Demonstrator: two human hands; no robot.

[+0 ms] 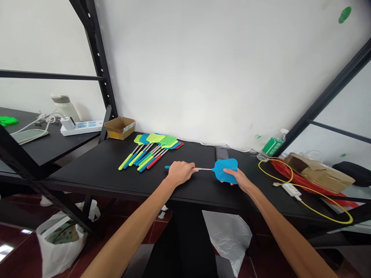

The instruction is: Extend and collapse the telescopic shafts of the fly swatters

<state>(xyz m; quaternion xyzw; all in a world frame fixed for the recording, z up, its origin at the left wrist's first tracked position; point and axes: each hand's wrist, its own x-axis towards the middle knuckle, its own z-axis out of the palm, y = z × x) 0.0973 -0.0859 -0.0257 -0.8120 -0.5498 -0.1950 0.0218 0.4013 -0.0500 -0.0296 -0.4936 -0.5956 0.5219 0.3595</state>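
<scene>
A blue fly swatter (228, 165) lies crosswise in front of me, held in both hands just over the black table. My left hand (181, 172) is closed round its handle and the lower part of the metal rod. At the other end my right hand (236, 175) pinches the perforated blue head, thumb on top and fingers beneath. To the left a fanned pile of fly swatters (156, 148) in yellow, green, blue and red rests on the table, handles toward me.
A small open cardboard box (120, 129) stands behind the pile. Behind the blue head lies a phone-like dark object (222, 153). On the right are a tilted plastic bottle (272, 146), a yellow cable (321, 191) and brown packaging (319, 172). Black rack posts (97, 50) flank the table (107, 181).
</scene>
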